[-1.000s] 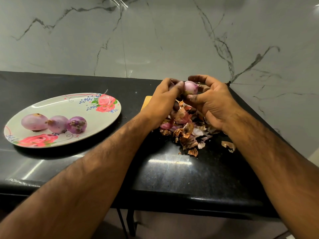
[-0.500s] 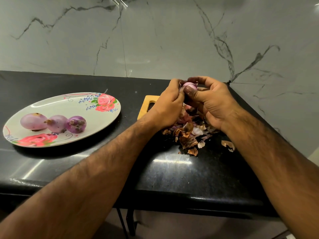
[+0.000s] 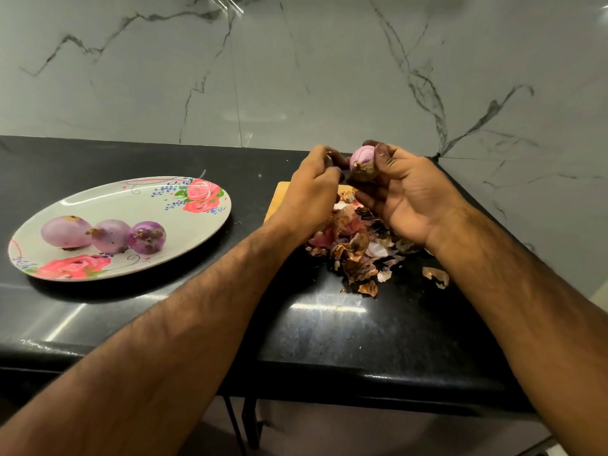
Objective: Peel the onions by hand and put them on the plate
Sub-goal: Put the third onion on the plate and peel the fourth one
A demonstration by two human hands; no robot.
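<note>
Centre right of frame, above peel heap (image 3: 355, 255) | grips half-skinned red onion (image 3: 362, 159) in right hand (image 3: 408, 195), raised so scraps fall there | curls fingers of left hand (image 3: 312, 195) beside it, pinch unclear

Gloss beside dry husk
Glossy plate (image 3: 115, 199) left of the left hand (image 3: 312, 192); wooden cutting board (image 3: 276, 199) beneath it; papery onion skins (image 3: 355, 255) under the right hand (image 3: 408, 192); polished black countertop (image 3: 329, 324).

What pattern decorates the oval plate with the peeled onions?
Pink roses, green leaves and small blue sprigs on the white oval plate, seen in the head view.
</note>
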